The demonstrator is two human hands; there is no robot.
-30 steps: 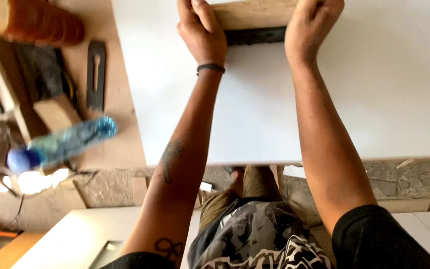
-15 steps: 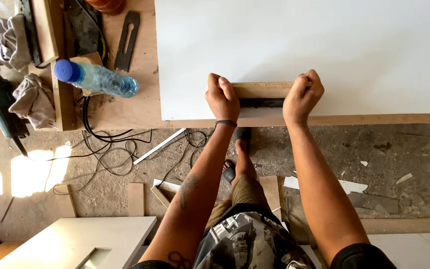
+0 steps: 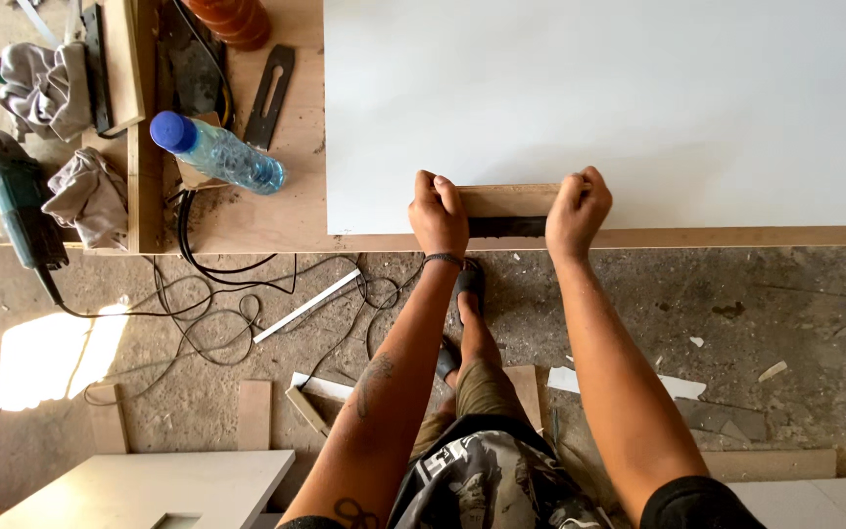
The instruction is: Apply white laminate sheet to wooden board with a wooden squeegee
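- Angle grinder (image 3: 14,201): lies far left of the white panel (image 3: 638,98), off the workbench (image 3: 276,211) edge among grey rags (image 3: 80,191), its cable trailing across the floor; evidently set aside within reach.
- Plastic water bottle (image 3: 217,154): rests on its side on the workbench, just left of the white panel, blue cap pointing away from it.
- Left hand (image 3: 439,214): closed in a fist round the left end of the wooden block (image 3: 509,200), at the near edge of the white panel; the fingers wrap over the top, probably to press down.
- Wooden block: lies flat on the white panel, parallel to its near edge, with a dark strip (image 3: 507,226) along its near side; both ends are gripped, which would keep it square to the edge.
- Right hand (image 3: 576,208): clenched likewise round the block's right end, knuckles uppermost.
- Change from the earlier views: half a second ago the view, hands and block stood much the same against the white panel; a second ago the view sat closer over the panel, with the block at the top of the frame.
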